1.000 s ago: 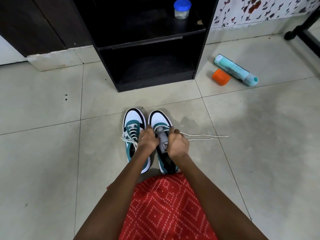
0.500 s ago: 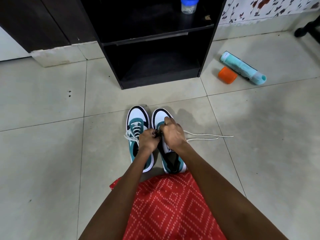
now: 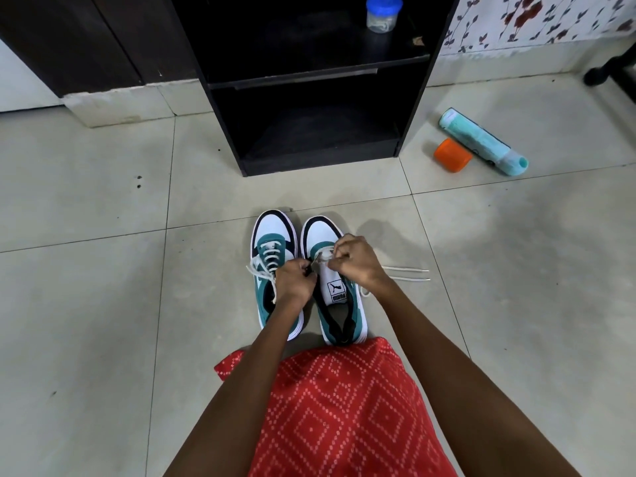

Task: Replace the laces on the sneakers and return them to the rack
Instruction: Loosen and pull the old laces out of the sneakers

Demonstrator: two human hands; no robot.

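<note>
On the floor [image 3: 103, 304] before the rack [image 3: 303, 79], the lace [image 3: 406, 274] is pinched by left hand [image 3: 294, 282] and right hand [image 3: 356, 261], now shifted toeward on the unlaced sneaker [image 3: 335, 294]; threading is judged barely begun.

floor: pale tiles [image 3: 103, 339] | wall: floral paper [image 3: 550, 22] | left: dark cabinet [image 3: 103, 39]

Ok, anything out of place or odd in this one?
A teal canister lies on its side on the floor right of the rack, an orange cap loose beside it. The lace trails out beside the right sneaker, normal mid-lacing.
</note>
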